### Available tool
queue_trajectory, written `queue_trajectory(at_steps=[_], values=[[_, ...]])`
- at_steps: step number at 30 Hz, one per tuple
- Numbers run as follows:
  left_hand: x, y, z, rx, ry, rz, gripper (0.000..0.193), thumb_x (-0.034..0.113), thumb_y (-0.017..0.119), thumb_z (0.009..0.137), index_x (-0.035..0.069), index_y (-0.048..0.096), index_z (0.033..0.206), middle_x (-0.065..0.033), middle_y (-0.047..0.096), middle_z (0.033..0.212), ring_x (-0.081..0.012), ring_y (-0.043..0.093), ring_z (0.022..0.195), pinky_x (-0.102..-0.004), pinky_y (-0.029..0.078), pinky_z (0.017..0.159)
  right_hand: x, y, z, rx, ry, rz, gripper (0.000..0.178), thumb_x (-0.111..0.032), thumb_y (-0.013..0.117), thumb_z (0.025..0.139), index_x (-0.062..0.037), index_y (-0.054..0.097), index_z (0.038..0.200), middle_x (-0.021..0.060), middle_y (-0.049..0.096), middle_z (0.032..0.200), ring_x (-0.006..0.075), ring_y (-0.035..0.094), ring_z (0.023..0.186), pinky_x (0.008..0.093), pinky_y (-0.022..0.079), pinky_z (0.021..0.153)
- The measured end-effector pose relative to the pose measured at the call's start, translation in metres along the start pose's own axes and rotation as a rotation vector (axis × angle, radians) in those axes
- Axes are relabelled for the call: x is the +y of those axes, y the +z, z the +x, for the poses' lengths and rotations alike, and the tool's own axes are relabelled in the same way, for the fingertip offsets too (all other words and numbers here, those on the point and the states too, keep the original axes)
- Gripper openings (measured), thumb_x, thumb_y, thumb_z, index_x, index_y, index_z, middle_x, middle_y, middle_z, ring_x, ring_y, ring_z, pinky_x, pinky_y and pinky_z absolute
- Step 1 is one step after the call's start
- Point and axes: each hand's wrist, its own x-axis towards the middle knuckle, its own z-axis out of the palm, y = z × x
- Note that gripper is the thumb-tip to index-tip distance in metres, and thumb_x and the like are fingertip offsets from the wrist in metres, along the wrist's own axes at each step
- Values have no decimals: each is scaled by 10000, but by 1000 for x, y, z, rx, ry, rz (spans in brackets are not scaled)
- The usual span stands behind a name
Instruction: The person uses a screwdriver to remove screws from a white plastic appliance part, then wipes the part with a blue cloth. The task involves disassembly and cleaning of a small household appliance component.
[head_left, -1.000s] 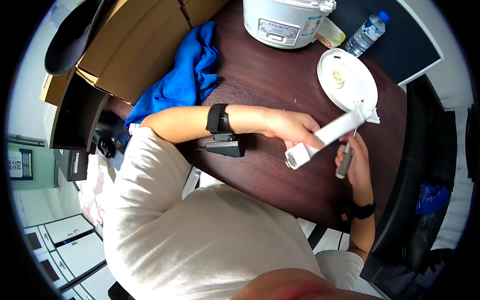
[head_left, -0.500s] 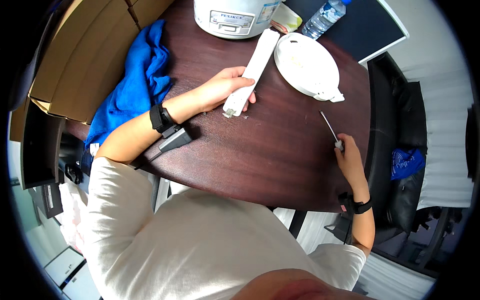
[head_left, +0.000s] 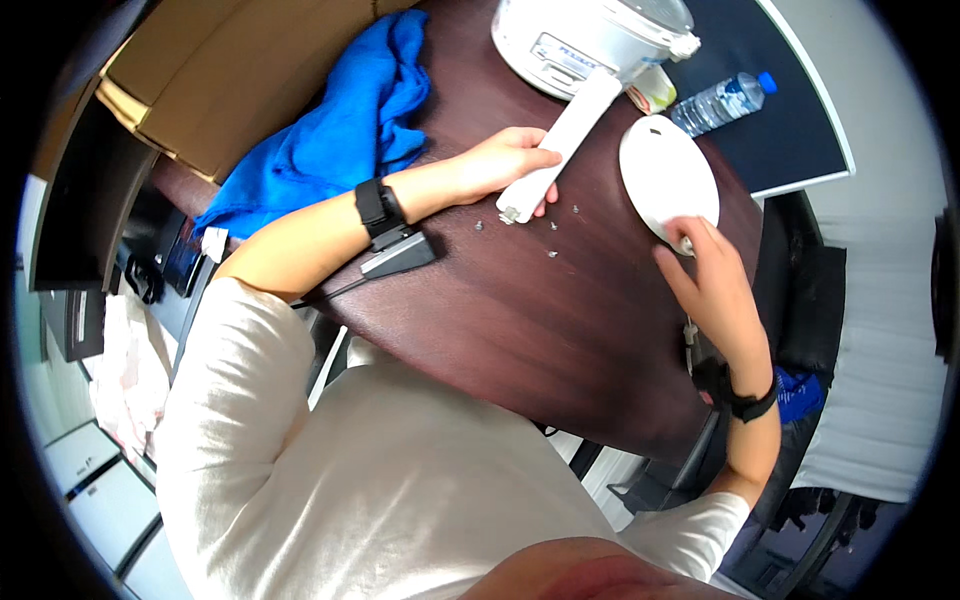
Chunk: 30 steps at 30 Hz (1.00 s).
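Observation:
My left hand (head_left: 518, 163) is closed around a long white plastic bar (head_left: 568, 135), thumb on top, holding it slantwise above the table. A small metallic-looking piece shows at the bar's near end, and its far end reaches in front of a white rice cooker (head_left: 545, 62). On the right, my right hand (head_left: 715, 285) has its fingers curled over the near end of a white oval lid (head_left: 668, 175). A dark slot shows near the lid's far end. Several small screws (head_left: 553, 226) lie beside the bar's near end. A slim greyish object (head_left: 690, 333), hard to make out, shows beside my right wrist.
A blue cloth (head_left: 350, 110) and cardboard boxes (head_left: 240, 70) lie at the left of the dark brown table (head_left: 520, 310). A water bottle (head_left: 725, 103) lies past the lid, near a dark white-edged panel (head_left: 790, 130). Beyond the right edge is a black sofa (head_left: 815, 290).
My right hand has moved forward from the screwdriver to the white lid; the screwdriver is no longer clearly seen. My left hand keeps the white bar. The whole view has turned and shifted.

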Motion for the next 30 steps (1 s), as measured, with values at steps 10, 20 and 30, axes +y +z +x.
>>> queue_trajectory(at_steps=[10,20,30], values=[[-6,-5,-4,-23,375,87,269,138,607,928,-18,555,1141,-139,667,824,-233,680,628,-340,580,549,-147,81,242,-277,-9,31,868,-627,582,807,146,544,1202,329,567,1228,409,590,1140,407,486,953],[-28,-44,-37,-77,46,53,282,159,636,909,14,575,1143,-110,676,955,-204,668,824,-313,545,738,-159,159,299,-327,37,145,720,-479,748,663,85,655,1100,283,649,1114,331,657,1035,356,521,884],[-30,-25,21,24,175,112,394,194,561,964,-5,503,1299,-113,652,1091,-169,630,1001,-292,495,899,-172,7,209,95,-466,953,558,-397,727,834,18,614,1190,152,676,1098,223,664,950,337,525,859]])
